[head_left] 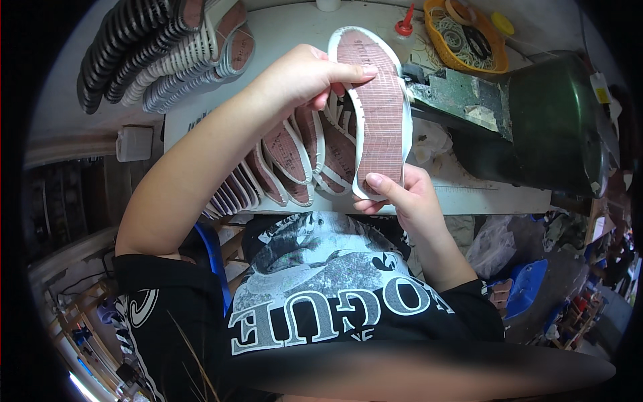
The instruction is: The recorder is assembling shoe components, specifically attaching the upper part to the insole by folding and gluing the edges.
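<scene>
I hold a shoe sole [376, 110] upright in front of me, pinkish-brown with a grid pattern and a white rim. My left hand [308, 74] pinches its upper end with thumb and fingers. My right hand [402, 194] grips its lower end, thumb on the face. Behind it a fanned row of matching soles [288, 161] leans on the white table [288, 33].
A second curved stack of soles [161, 53] lies at the far left of the table. An orange basket of rubber bands [465, 37] and a red-capped bottle [404, 23] stand at the back. A dark green machine [536, 120] fills the right side.
</scene>
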### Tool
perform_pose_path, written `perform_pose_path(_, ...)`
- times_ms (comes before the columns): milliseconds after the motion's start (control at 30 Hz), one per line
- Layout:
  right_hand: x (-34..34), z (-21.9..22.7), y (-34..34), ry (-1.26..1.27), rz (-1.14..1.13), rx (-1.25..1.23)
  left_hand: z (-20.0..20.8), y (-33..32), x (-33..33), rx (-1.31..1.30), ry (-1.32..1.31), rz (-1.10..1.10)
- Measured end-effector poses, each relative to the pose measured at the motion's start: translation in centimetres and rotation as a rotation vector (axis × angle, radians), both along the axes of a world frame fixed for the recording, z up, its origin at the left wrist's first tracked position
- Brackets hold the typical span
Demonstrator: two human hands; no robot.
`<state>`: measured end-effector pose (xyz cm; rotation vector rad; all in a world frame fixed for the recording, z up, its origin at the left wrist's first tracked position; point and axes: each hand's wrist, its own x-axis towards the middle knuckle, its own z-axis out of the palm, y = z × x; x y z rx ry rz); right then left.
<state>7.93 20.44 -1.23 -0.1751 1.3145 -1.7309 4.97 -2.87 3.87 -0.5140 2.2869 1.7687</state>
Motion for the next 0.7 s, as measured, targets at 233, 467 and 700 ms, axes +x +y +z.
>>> perform_pose_path(233,-0.5,0.7,-2.6,-0.024,-0.217,-0.154,0.7,-1.1,-2.9,-0.184,-0.065,-0.059)
perform_pose_path(467,-2.5,1.9,-4.3,-0.071,-0.317,-0.203,1.3,-4.4,-7.3,-0.392,-0.222,-0.297)
perform_pose_path(700,-3.3,2.2,-5.2,-0.113,-0.372,-0.228,1.4,-3.7,-10.5,-0.582,0.567,-0.919)
